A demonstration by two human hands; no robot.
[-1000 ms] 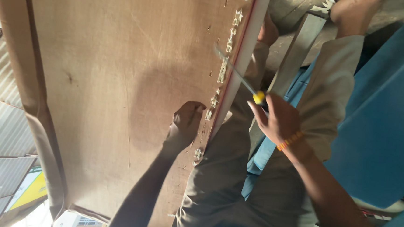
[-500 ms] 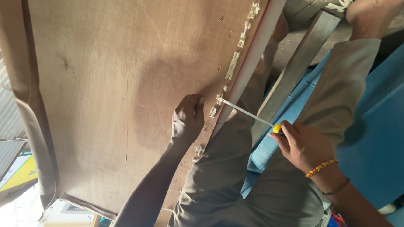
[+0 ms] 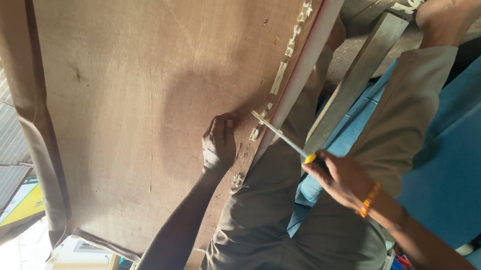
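Screwdriver (image 3: 279, 133) in right hand (image 3: 338, 177), at board (image 3: 142, 101) edge

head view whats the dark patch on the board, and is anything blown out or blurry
Head view: the dark patch on the board is a soft shadow around the left hand; the bottom left corner is blown out by daylight; the right hand and screwdriver are sharp enough, and the blue sheet behind is evenly lit without glare.
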